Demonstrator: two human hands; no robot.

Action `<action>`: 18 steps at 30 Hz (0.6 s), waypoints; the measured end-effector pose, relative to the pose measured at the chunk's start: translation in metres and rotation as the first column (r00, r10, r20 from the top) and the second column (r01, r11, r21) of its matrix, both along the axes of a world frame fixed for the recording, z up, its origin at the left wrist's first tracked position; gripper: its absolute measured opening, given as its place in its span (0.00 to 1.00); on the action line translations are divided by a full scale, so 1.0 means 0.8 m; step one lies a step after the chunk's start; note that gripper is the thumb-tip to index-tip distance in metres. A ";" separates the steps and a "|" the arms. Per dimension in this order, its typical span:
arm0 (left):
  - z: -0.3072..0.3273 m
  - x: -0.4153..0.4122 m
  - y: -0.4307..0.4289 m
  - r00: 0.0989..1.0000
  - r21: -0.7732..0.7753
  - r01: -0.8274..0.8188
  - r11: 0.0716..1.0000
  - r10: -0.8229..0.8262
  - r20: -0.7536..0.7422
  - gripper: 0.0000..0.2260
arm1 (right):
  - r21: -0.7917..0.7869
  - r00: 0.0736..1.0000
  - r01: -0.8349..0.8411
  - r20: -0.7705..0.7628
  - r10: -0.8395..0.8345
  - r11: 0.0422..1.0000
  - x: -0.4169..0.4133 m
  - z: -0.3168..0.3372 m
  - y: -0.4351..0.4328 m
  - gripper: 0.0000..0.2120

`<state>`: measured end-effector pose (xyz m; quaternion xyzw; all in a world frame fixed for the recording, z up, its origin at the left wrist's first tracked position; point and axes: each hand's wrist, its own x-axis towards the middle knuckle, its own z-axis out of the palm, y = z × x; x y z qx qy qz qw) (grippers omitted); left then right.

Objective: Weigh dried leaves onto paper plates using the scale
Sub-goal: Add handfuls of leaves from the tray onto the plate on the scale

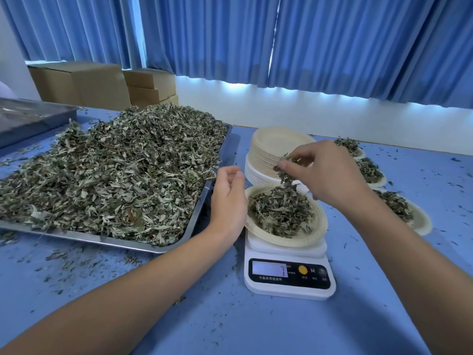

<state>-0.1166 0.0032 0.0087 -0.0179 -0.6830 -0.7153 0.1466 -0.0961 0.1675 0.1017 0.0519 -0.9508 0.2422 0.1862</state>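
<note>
Over the scale (289, 278), our right hand (330, 172) pinches dried leaves (284, 176) above its paper plate (320, 224). Our left hand (227, 198) rests relaxed, empty, beside it. The leaves look feather-light and crumbly, so gentle fingertip pinches suit.

Right hand (330, 172) pinches a clump of dried leaves (285, 172) above the paper plate (317, 226) on the scale (289, 278) — left hand (227, 198), fingers relaxed, beside the plate's rim. Heaped metal tray (197, 213) at left; plate stack (271, 149) behind — 3 filled plates (419, 221) at right.
</note>
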 end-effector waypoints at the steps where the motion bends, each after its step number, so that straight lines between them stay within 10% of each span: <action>1: -0.001 0.000 0.000 1.000 0.001 0.004 1.000 -0.004 0.002 0.07 | -0.005 1.000 0.005 -0.012 -0.005 1.000 -0.001 0.000 0.000 0.10; 13: -0.004 0.000 0.003 0.997 0.114 -0.027 0.993 0.018 0.073 0.10 | -0.143 0.993 -0.092 -0.093 0.079 0.985 -0.046 0.024 -0.092 0.12; 18: -0.003 -0.003 0.004 0.995 0.167 -0.052 0.985 0.037 0.094 0.13 | -0.338 0.871 -0.345 0.232 0.432 0.876 -0.067 0.024 -0.151 0.23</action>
